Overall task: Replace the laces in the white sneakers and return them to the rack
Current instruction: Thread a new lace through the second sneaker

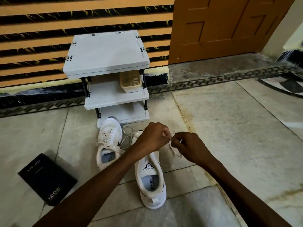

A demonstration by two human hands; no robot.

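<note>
Two white sneakers stand on the floor in front of a grey shoe rack (pixel 114 95). The left sneaker (pixel 109 145) is laced. The right sneaker (pixel 151 181) lies nearer to me, its front hidden under my hands. My left hand (pixel 151 136) and my right hand (pixel 188 146) are both above its toe end, fingers curled, pinching a white lace (pixel 173 149) between them. A loop of the lace (pixel 127 136) lies on the floor between the two shoes.
A beige basket (pixel 130 81) with laces sits on the rack's middle shelf. A black box (pixel 47 179) lies on the floor at the left. A striped wall stands behind the rack, with a wooden door (pixel 221 27) at the right.
</note>
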